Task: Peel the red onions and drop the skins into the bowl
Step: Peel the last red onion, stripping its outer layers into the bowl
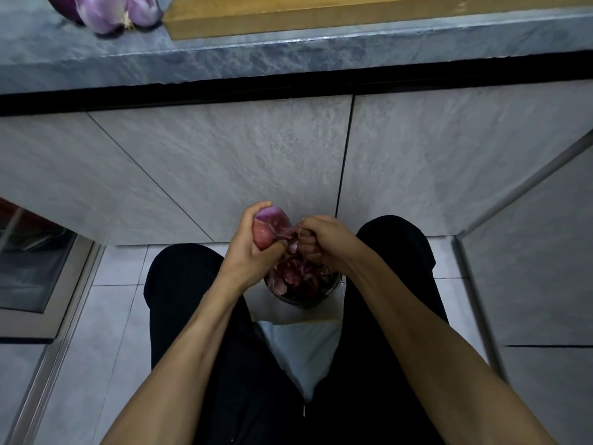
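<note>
Left hand: your left hand (253, 245) is wrapped around a red onion (271, 224), fingers curled over it, holding it just above the bowl (333, 284).
Right hand: your right hand (321, 240) pinches a strip of skin (285, 233) that runs from the onion to your fingertips.
Bowl: it sits low between your knees, already piled with red skins (293, 276).
Peeled onions: several (115, 9) lie on the grey counter (224, 56), beside a wooden board (353, 14).
Handling: the skin looks thin and papery, likely to tear short; the bared flesh is probably slick.
Grip advice: hold the onion firmly by its body, and take the skin close to where it is attached.
</note>
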The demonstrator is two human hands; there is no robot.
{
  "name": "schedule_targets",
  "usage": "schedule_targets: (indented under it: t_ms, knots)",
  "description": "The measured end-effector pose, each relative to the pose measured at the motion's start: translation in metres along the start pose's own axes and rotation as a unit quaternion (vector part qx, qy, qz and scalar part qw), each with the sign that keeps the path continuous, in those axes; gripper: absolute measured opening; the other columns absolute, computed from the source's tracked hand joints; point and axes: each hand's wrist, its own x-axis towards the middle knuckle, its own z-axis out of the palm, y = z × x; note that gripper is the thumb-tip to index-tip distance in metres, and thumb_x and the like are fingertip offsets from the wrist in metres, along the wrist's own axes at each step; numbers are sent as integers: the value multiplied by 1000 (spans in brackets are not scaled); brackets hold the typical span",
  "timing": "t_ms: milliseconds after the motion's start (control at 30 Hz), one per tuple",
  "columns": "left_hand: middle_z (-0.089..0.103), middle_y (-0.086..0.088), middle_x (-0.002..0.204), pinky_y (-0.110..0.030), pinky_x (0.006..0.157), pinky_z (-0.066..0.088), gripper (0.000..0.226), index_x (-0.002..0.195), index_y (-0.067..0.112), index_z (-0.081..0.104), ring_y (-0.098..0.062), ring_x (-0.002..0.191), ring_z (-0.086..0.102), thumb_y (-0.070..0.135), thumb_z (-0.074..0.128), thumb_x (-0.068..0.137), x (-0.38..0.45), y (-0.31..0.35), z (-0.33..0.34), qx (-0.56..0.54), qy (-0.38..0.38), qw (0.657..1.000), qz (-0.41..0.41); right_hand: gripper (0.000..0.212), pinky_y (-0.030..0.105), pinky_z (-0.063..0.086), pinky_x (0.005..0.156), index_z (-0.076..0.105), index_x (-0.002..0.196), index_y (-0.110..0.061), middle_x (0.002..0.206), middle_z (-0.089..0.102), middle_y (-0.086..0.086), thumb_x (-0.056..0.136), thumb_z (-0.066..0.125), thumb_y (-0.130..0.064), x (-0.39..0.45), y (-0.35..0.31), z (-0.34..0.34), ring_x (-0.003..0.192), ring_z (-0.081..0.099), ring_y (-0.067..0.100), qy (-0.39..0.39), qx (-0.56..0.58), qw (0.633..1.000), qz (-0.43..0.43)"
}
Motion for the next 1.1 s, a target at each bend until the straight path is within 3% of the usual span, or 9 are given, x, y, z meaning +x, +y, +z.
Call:
schedule_targets:
  t_ms: [200,333,467,633,700,833,867,1000,1100]
  knots:
    - [64,-1,103,-17,66,52,57,134,11,44,1,78,66,-19,60,88,-2,6,1,-61,-33,997,-27,37,14,20,35,33,59,-14,46,27,-2,95,35,-3,3,2,3,37,25,7,20,21,1000,-1]
    - [65,-6,100,-17,60,52,56,132,15,46,-1,71,65,-15,62,88,3,4,-1,-36,-49,997,-50,36,19,24,39,38,58,-13,50,31,2,93,39,-3,3,5,3,39,29,9,51,-99,992,-62]
    - [65,1,95,-17,56,50,58,129,25,45,1,66,64,-9,67,87,7,1,-7,28,-67,997,-34,31,23,32,51,46,66,-13,60,41,2,96,46,-12,-2,4,0,50,36,4,80,-347,919,-171]
    - [67,-3,103,-20,64,51,58,125,33,46,-6,76,65,-3,70,86,8,-10,-16,21,-30,998,-47,32,20,35,58,52,67,-17,62,46,-8,98,51,-13,5,3,-9,58,43,3,42,-432,874,-219]
    - [67,-4,105,-20,64,50,56,123,35,46,-8,79,65,5,73,84,12,-11,-13,8,-13,998,-61,31,14,34,57,54,66,-18,59,48,-10,97,54,-13,7,5,-13,58,45,0,61,-431,875,-214]
    - [66,1,98,-15,60,48,50,121,30,44,-8,78,64,7,73,88,15,-13,-9,7,22,996,-84,32,27,41,61,62,64,-6,61,58,8,95,56,-14,13,7,-24,59,53,19,121,-472,849,-205]
    - [66,2,96,-13,58,48,48,122,28,44,-7,76,64,6,72,89,15,-12,-8,0,32,995,-90,33,24,39,58,62,65,-1,59,57,9,94,57,-15,15,7,-28,57,51,21,129,-488,841,-194]
    - [63,8,93,-14,57,52,46,121,28,44,-5,75,64,5,70,90,17,-7,-5,-39,67,990,-117,39,16,26,42,57,59,1,54,44,8,91,64,-20,32,4,-38,44,37,13,124,-558,815,-100]
    - [66,6,96,-14,58,51,46,123,27,46,-12,83,67,9,72,89,17,-7,-1,-49,63,988,-134,35,23,33,45,62,64,-2,55,48,6,88,70,-27,46,2,-40,49,45,16,120,-604,787,-33]
